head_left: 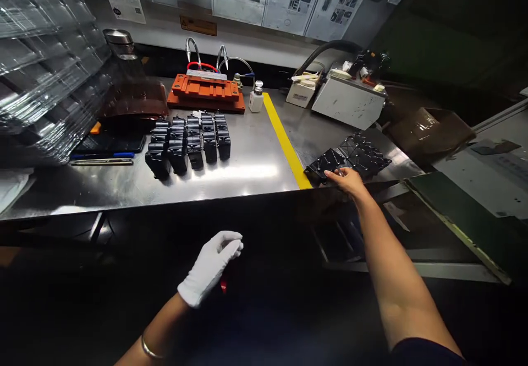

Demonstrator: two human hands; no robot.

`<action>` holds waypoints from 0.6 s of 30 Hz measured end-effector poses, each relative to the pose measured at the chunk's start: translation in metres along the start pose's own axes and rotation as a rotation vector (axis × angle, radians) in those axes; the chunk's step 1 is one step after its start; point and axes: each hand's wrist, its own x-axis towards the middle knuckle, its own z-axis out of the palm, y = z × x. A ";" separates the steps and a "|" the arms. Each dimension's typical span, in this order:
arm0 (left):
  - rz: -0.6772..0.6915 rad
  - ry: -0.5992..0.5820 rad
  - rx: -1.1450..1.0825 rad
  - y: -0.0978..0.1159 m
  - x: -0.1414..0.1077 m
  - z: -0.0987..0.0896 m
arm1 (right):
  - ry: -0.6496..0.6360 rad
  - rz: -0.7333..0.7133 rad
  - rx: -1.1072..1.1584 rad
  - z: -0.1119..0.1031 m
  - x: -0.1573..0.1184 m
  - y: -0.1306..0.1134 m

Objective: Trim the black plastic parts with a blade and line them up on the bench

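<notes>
My left hand, in a white glove, hangs in front of the bench's edge with its fingers curled together; whatever it may hold is hidden. My bare right hand reaches to the bench's front right and pinches the near edge of a black plastic part. More black ribbed parts lie just beyond and to the right of it. On the left half of the bench stand several black blocks in close rows.
The steel bench carries a yellow tape strip, an orange fixture, a white bottle, a grey box and pens. Plastic-wrapped stacks rise at left; a brown carton sits right.
</notes>
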 end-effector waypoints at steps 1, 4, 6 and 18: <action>0.007 -0.005 -0.003 0.002 -0.001 0.000 | 0.020 -0.014 0.005 0.005 -0.003 -0.008; 0.031 -0.001 -0.012 0.002 -0.004 0.000 | 0.051 -0.054 0.012 0.016 -0.007 -0.034; 0.034 0.008 -0.022 0.000 -0.004 -0.003 | -0.004 -0.103 0.026 0.020 -0.010 -0.054; 0.064 0.047 -0.313 0.011 0.034 -0.023 | -0.655 -0.827 0.214 0.052 -0.181 -0.153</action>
